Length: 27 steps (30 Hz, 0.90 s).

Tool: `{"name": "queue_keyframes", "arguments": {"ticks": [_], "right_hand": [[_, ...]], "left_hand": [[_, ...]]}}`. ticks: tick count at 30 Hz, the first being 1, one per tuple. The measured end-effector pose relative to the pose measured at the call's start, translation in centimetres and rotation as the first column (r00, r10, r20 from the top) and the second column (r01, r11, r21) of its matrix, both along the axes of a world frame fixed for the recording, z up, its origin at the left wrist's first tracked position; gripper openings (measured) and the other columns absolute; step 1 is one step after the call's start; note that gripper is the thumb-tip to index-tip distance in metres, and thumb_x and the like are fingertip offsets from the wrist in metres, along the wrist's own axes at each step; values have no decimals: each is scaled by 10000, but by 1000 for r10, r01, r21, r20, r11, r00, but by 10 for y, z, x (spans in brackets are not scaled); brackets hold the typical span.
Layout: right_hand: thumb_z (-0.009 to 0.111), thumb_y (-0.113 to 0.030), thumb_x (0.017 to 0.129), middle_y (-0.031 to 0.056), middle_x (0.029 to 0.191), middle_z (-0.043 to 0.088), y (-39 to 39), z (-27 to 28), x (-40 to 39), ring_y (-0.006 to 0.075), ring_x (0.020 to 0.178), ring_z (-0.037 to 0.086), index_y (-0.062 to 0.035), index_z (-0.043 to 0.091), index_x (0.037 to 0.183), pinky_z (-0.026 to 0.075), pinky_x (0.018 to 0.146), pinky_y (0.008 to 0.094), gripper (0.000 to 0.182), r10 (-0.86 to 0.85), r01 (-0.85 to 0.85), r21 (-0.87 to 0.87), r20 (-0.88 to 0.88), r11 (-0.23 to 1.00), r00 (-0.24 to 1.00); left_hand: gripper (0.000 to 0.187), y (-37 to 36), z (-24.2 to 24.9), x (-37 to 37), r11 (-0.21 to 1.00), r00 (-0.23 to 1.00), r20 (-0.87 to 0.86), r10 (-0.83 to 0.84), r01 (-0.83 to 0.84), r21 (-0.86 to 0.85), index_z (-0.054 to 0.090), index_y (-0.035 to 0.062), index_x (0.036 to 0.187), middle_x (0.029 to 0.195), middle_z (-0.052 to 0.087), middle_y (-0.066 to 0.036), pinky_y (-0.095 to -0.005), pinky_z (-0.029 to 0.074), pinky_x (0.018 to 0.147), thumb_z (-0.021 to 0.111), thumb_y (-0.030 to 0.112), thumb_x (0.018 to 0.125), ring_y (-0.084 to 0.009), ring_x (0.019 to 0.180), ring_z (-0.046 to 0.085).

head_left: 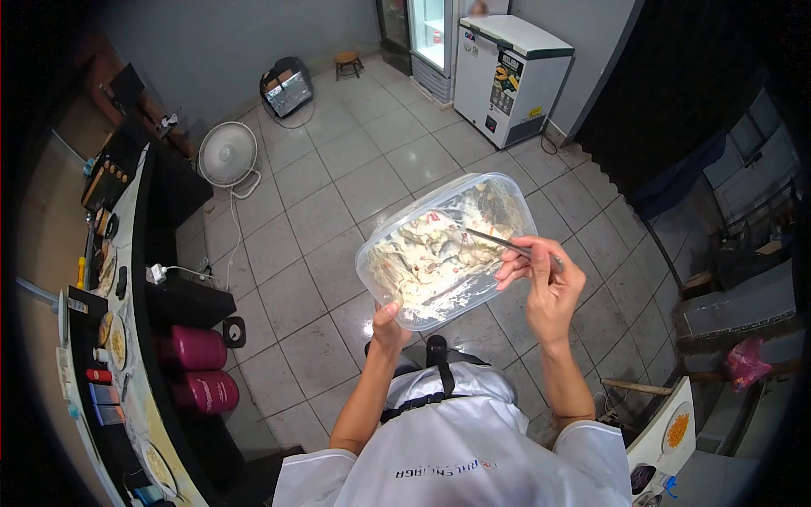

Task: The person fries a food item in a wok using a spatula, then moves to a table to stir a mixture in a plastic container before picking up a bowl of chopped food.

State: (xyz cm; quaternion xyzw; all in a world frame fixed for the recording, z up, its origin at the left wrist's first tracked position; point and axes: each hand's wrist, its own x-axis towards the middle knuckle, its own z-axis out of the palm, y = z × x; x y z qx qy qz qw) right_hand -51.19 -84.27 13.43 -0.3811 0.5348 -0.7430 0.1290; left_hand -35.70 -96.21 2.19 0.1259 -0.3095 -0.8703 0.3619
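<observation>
In front of me is a clear plastic container (pixel 460 315), held tilted above the floor. A creamy white mixture (pixel 422 262) with small red and green bits fills much of it, and smears cling to the inner walls. My left hand (pixel 390 328) grips the near left corner, thumb over the rim and the other fingers mostly hidden underneath. Over the right side, my right hand (pixel 547 283) is closed around the handle of a thin metal utensil (pixel 494 240). The utensil's far end is in the mixture, so its shape is hidden.
On the left runs a counter (pixel 135 397) with plates of food, and two dark pink gas cylinders (pixel 198 351) below. A white fan (pixel 228 154) and its cable stand beyond. A chest freezer (pixel 511 80) is ahead, a stool (pixel 347 63) farther back. A plate of orange food (pixel 677 429) sits at right.
</observation>
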Motion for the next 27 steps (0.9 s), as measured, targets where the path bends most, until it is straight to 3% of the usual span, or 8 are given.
{"name": "queue_keyframes", "arguments": {"ticks": [2, 7, 9, 13, 15, 17, 27], "right_hand": [[451, -115, 976, 152, 791, 616, 0, 2, -2, 176, 662, 626, 90, 589, 1010, 535, 544, 270, 250, 2, 0, 21, -78, 1000, 997], [512, -54, 933, 140, 838, 636, 7, 9, -14, 155, 680, 608, 60, 630, 999, 488, 536, 257, 176, 24, 3, 78, -334, 997, 942], [580, -9, 863, 145, 863, 644, 9, 13, -15, 174, 668, 608, 34, 648, 993, 474, 538, 276, 152, 3, 57, 100, -517, 993, 856], [639, 17, 773, 145, 865, 643, 13, 17, -13, 216, 667, 618, 19, 655, 987, 481, 550, 291, 214, -57, 105, 36, -651, 994, 757], [671, 22, 709, 138, 853, 637, 9, 15, -16, 248, 669, 619, 17, 653, 977, 481, 554, 294, 268, -53, 125, 33, -778, 992, 625], [677, 19, 699, 134, 853, 636, 11, 14, -16, 249, 665, 616, 16, 652, 972, 476, 548, 297, 274, -59, 124, 22, -787, 992, 614], [687, 14, 689, 133, 853, 636, 11, 12, -22, 240, 628, 587, 17, 647, 974, 452, 522, 308, 287, -89, 150, 1, -805, 989, 587]], "left_hand": [[920, 1, 3, -1, 999, 997, 63, 44, -41, -36, 276, -13, 1379, 1321, 423, -200, -433, 398, 1007, 615, 364, 611, -342, 1189, 461], [916, 2, 6, -1, 998, 997, 61, 54, -53, -25, 275, -12, 1378, 1323, 421, -201, -433, 398, 1006, 611, 362, 613, -344, 1191, 459], [914, 2, 5, 0, 998, 997, 58, 53, -51, -23, 275, -11, 1378, 1323, 420, -201, -433, 399, 1005, 610, 362, 614, -345, 1192, 458], [912, 1, 6, 2, 998, 996, 66, 55, -54, -19, 279, -13, 1375, 1322, 424, -203, -430, 403, 1002, 611, 368, 616, -343, 1197, 456], [914, 0, 6, 2, 999, 997, 63, 38, -38, -14, 280, -15, 1374, 1321, 426, -203, -428, 405, 1000, 612, 372, 616, -341, 1199, 456], [889, -1, 4, 1, 1000, 1000, -21, 14, -13, 28, 281, -3, 1380, 1339, 428, -177, -411, 378, 1028, 630, 315, 627, -312, 1212, 457], [874, -2, 3, 2, 1000, 1000, 18, 9, -10, 20, 292, 0, 1381, 1338, 437, -166, -408, 384, 1021, 620, 344, 647, -300, 1213, 460]]}}
